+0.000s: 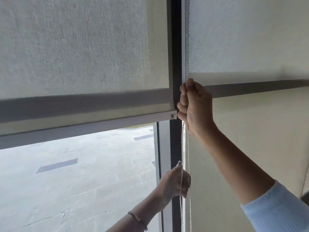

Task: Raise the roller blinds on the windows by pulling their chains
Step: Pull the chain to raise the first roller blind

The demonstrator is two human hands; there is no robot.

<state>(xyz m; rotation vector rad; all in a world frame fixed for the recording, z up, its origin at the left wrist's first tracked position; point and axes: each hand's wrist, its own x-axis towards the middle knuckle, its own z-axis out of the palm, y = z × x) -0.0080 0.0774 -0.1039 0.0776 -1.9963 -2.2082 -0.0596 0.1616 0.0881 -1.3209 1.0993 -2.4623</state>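
Two grey roller blinds hang side by side. The left blind (pixel 75 56) is partly raised, its bottom bar (pixel 83 114) above bare glass. The right blind (pixel 250 39) hangs down past the frame's lower edge. A white bead chain (pixel 183 144) runs down along the dark mullion (pixel 176 47) between them. My right hand (pixel 194 104) is a fist closed on the chain, level with the left blind's bottom bar. Lower down, my left hand (pixel 177 183) pinches the same chain, with strands hanging below it.
Through the uncovered lower left pane (pixel 75 173) I see pale paved ground outside. A white window frame post (pixel 164 164) stands just left of the mullion. A bracelet (pixel 138 220) is on my left wrist; a light blue sleeve (pixel 275 211) covers my right forearm.
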